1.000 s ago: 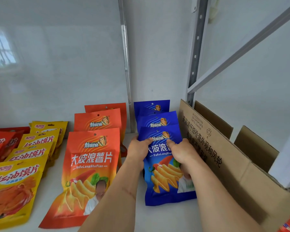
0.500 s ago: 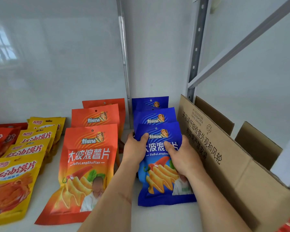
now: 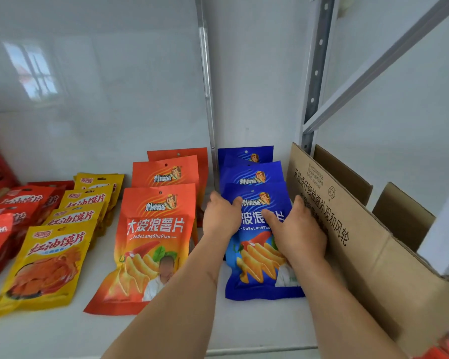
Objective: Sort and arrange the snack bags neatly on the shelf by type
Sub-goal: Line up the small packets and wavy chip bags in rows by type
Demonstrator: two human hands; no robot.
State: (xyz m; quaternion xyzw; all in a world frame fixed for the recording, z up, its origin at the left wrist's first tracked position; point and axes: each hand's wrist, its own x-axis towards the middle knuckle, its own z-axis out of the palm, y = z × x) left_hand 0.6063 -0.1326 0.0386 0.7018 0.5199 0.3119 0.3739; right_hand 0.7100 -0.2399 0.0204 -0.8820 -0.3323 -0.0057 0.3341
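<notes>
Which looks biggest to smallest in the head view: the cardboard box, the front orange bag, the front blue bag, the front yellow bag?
1. cardboard box, clearly largest.
2. front orange bag.
3. front blue bag and front yellow bag: unsure; hands hide part of the blue one.

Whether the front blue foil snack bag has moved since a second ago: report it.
No: the blue bag stays put beside the brown cardboard box.

Single head view, forward and down, close over the white shelf (image 3: 62, 335) and both forearms.
</notes>
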